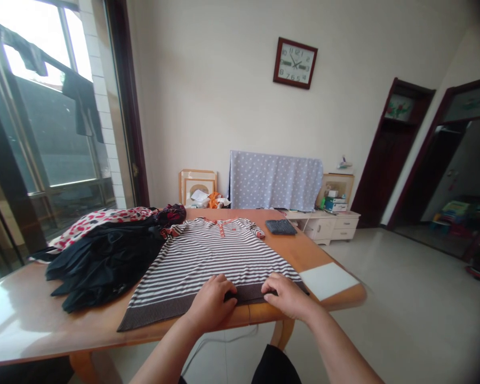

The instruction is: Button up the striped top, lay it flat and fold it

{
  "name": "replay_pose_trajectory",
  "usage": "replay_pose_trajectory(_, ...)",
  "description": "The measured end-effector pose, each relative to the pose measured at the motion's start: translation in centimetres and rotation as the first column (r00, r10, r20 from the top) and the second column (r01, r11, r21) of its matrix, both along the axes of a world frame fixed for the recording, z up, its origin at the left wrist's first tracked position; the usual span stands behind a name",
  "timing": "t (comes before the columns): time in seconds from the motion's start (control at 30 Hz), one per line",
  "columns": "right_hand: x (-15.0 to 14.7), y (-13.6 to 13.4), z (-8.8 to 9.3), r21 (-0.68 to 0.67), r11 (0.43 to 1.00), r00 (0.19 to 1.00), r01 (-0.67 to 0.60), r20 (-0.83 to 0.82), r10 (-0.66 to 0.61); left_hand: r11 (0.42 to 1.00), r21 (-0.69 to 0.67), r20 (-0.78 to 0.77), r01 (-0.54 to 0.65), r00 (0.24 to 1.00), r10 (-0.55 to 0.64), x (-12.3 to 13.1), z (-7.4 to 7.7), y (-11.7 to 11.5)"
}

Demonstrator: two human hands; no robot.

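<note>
A brown-and-white striped short-sleeved shirt (208, 261) lies spread on the wooden table, its collar at the far side and its dark ribbed hem along the near edge. Orange lettering shows on the chest. My left hand (214, 301) has its fingers curled over the middle of the hem, closed on the cloth. To the right along the same hem, my right hand (286, 294) also grips the fabric with bent fingers. A short stretch of dark hem shows between the two hands.
Piled dark clothes (104, 261) and a red-spotted white cloth (104, 221) lie on the left of the table (264, 314). A folded dark garment (280, 227) sits beyond the shirt's right sleeve. A white sheet (328, 280) lies at the right corner.
</note>
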State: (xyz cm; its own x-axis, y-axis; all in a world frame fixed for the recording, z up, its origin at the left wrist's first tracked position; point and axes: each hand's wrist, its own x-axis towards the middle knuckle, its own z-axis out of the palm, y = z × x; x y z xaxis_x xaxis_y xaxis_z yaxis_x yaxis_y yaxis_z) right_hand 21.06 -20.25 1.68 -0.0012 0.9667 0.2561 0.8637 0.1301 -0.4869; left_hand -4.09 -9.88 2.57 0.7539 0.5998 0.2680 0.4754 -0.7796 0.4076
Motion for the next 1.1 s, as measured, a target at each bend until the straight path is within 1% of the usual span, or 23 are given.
replay_pose_trajectory(0.17, -0.1, 0.5, -0.4, 0.013, 0.999, 0.998, 0.034, 0.044, -0.035, 1.0, -0.008, -0.03, 0.02, 0.999, -0.021, 1.2, 0.3, -0.2)
replay_pose_trajectory(0.3, -0.3, 0.7, -0.9, 0.04, 0.998, 0.994, 0.056, 0.092, -0.059, 1.0, -0.002, -0.036, -0.005, 0.999, 0.005, 1.7, 0.2, -0.4)
replay_pose_trajectory(0.47, -0.1, 0.6, -1.1, 0.045, 0.997, 0.996, 0.07, 0.06, -0.072, 1.0, 0.02, -0.028, -0.023, 0.999, 0.023, 2.0, 0.0, -0.7)
replay_pose_trajectory(0.57, 0.1, 0.3, -0.9, 0.058, 0.995, 0.996, 0.083, 0.028, -0.085, 0.999, 0.039, -0.021, -0.02, 1.0, 0.02, 2.1, 0.0, -0.8)
replay_pose_trajectory(0.73, -0.1, -0.3, -0.1, 0.112, 0.99, 0.996, 0.09, 0.006, -0.091, 0.996, 0.086, -0.034, -0.01, 0.999, 0.013, 2.4, 0.2, -1.2)
replay_pose_trajectory(0.83, -0.3, -0.7, 0.2, 0.094, 0.994, 0.997, 0.064, 0.033, -0.068, 0.994, 0.107, -0.025, -0.014, 1.0, 0.016, 2.4, 0.4, -1.4)
replay_pose_trajectory(0.93, -0.3, -1.1, 0.2, 0.071, 0.997, 0.998, 0.043, 0.046, -0.046, 0.99, 0.137, 0.002, 0.013, 1.0, -0.014, 2.2, 0.5, -1.3)
replay_pose_trajectory(1.0, -0.3, -1.4, 0.1, 0.06, 0.997, 0.998, 0.038, 0.051, -0.041, 0.988, 0.15, 0.009, 0.037, 0.999, -0.039, 2.0, 0.3, -1.2)
replay_pose_trajectory(1.1, -0.3, -1.4, -0.2, 0.035, 0.999, 0.997, 0.039, 0.059, -0.041, 0.989, 0.134, 0.008, 0.062, 0.998, -0.064, 1.8, -0.2, -0.9)
